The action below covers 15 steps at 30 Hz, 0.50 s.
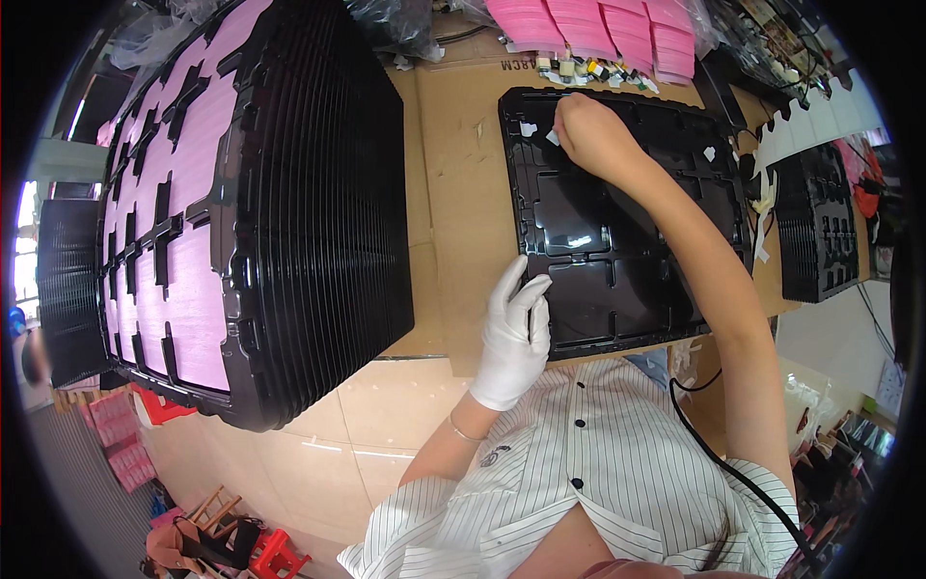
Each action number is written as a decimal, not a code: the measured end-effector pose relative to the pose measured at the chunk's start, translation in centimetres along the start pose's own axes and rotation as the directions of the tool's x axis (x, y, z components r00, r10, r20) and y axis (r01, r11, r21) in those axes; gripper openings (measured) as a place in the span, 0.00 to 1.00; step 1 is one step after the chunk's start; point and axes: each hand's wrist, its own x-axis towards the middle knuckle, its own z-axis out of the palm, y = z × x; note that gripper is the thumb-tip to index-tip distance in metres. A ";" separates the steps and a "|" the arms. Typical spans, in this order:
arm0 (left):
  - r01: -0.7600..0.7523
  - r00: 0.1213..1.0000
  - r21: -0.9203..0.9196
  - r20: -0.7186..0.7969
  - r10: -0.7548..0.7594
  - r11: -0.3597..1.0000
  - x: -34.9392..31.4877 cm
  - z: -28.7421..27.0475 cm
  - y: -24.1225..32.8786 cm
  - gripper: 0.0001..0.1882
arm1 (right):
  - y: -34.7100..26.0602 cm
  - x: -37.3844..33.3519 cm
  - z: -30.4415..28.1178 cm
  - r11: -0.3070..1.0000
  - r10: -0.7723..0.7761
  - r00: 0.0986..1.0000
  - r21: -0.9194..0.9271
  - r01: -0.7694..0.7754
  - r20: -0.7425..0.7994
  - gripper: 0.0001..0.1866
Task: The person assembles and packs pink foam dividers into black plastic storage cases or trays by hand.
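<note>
A black plastic blister tray with several shallow compartments lies on the cardboard-covered table in front of me. My left hand, in a white glove, rests at the tray's near left edge; its fingers are stretched out and the fingertips touch the rim. Bare and closed, my right hand is over the far left part of the tray with its fingertips pinched together. A small white piece shows right beside those fingers; whether they grip it I cannot tell. Other white bits lie on the tray.
A tall stack of black trays with pink foam sheets on its face stands at left. Beyond my tray are pink foam sheets and several small parts. More black trays stand at right, near white strips.
</note>
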 end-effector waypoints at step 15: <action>-0.063 0.997 0.075 -0.041 0.067 0.995 0.1 -0.3 0.5 0.12 | -1.5 2.0 -1.4 0.730 0.159 0.944 0.609 -0.310 0.290 0.14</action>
